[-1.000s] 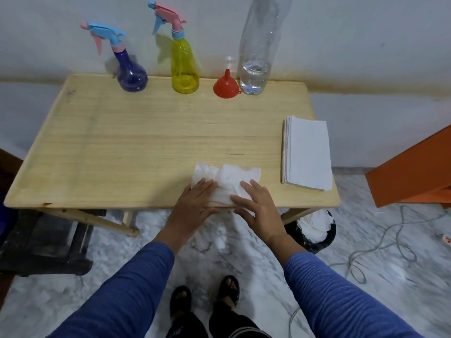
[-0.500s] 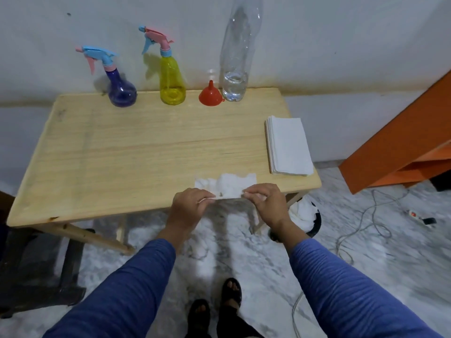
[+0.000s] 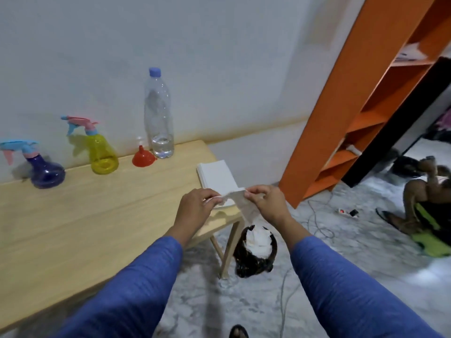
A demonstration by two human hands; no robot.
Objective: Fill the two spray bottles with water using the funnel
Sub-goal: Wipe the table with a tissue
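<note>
1. The left hand [image 3: 195, 208] and the right hand [image 3: 266, 203] are raised side by side past the right end of the tabletop [image 3: 97, 215], and between them they hold a used white tissue [image 3: 240, 206].
2. The fingers [image 3: 210, 195] of the left hand are curled and pinch the tissue's left end; those of the right hand pinch its upper right corner, so both hands grip the same tissue.
3. The tissue is stretched between the two pinches, and its loose part hangs down below the right hand, above a black bin bag [image 3: 253, 257] on the floor that already holds crumpled white paper.
4. The bin bag sits just beside the table's wooden leg [image 3: 229, 247].
5. The purple spray bottle [image 3: 41, 170] stands upright at the back left of the tabletop, near the wall, with its blue and pink trigger head screwed on.
6. The yellow spray bottle [image 3: 101, 153] stands upright to its right, apart from it, also capped with its trigger head.
7. The red funnel [image 3: 144, 157] rests mouth down, spout up, between the yellow spray bottle and the clear water bottle [image 3: 158, 118].
8. The water bottle stands upright with its blue cap on and only a little water at the bottom.
9. A stack of white napkins [image 3: 216, 176] lies at the right end of the tabletop, just behind the hands.
10. An orange shelf unit [image 3: 366, 93] leans at the right.
</note>
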